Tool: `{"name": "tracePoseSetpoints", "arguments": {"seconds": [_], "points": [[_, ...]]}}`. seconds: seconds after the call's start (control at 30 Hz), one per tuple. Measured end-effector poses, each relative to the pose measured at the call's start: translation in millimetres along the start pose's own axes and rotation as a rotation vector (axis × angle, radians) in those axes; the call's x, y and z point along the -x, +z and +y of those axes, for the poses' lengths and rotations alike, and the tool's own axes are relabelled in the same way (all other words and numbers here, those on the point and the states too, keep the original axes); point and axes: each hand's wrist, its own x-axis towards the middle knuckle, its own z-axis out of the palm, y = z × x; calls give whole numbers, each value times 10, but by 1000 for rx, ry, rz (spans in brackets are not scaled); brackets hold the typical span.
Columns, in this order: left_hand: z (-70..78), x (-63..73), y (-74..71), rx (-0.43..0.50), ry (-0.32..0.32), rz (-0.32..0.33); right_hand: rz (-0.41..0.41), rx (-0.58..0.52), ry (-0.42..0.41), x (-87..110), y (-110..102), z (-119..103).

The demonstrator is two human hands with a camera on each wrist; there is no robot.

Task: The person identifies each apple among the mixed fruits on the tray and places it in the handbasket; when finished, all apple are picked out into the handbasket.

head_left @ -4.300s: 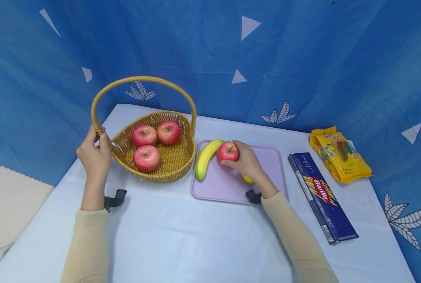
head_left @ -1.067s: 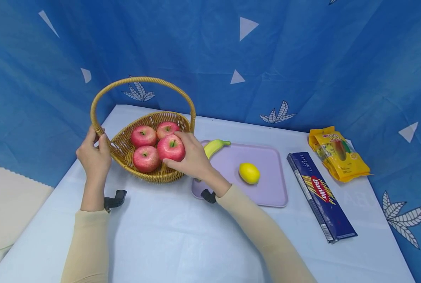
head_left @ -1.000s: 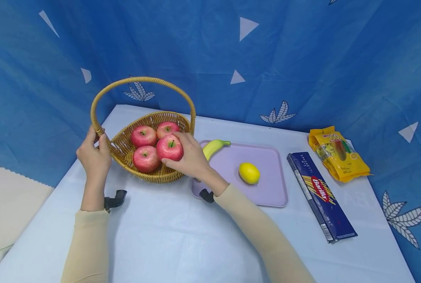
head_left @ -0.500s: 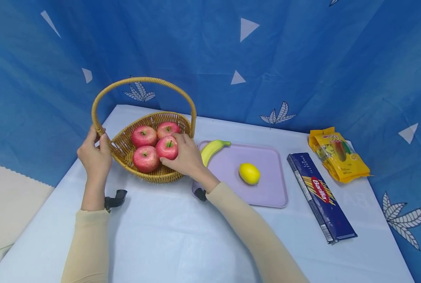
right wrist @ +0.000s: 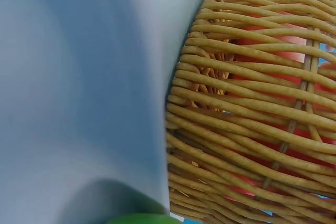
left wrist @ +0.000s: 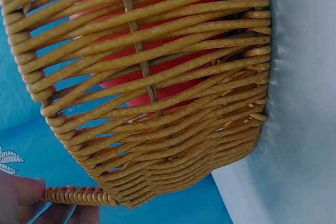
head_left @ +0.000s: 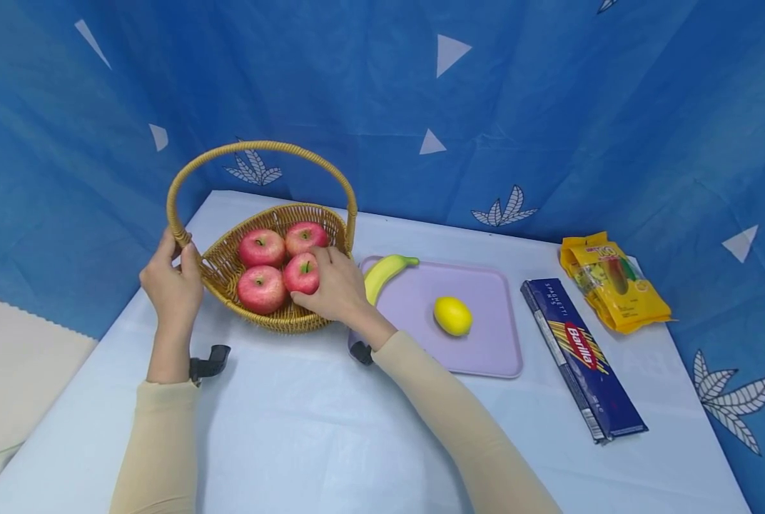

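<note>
My left hand (head_left: 175, 289) grips the foot of the arched handle (head_left: 260, 145) on the left side of a wicker basket (head_left: 289, 325). The left wrist view shows that thumb and fingers around the handle (left wrist: 79, 196). With my right hand (head_left: 342, 289) I hold a red apple (head_left: 302, 274) by its sides, down inside the basket's right part. Three other apples lie in there: one at back left (head_left: 262, 248), one at back right (head_left: 306, 237), one in front (head_left: 262, 290). In the right wrist view, red shows through the basket weave (right wrist: 252, 93).
A lilac tray (head_left: 414, 350) right of the basket bears a banana (head_left: 385, 273), partly behind my right hand, and a lemon (head_left: 453, 316). Farther right lie a blue spaghetti box (head_left: 584, 357) and a yellow mango bag (head_left: 616, 282). A blue curtain (head_left: 382, 86) hangs behind the table.
My right hand has carried the apple from the tray leftward and lowered it into the basket. The front apple has shifted slightly left. My left hand keeps its place on the handle.
</note>
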Motion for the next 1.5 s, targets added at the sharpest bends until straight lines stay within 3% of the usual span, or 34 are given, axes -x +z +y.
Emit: {"name": "tracePoseSetpoints", "arguments": {"seconds": [0.43,0.63,1.17,1.5], "points": [[10,2,-6,-6,-20,-9,-7,55,-4,-3,24,-12],[10,0,-3,-4,3,-2,-2,93,-5,-7,27,-12],[19,6,-12,-7,-4,-6,-68,128,14,-13,5,-57],[22,3,-9,-5,2,0,-51,127,-1,-17,4,-55]]}}
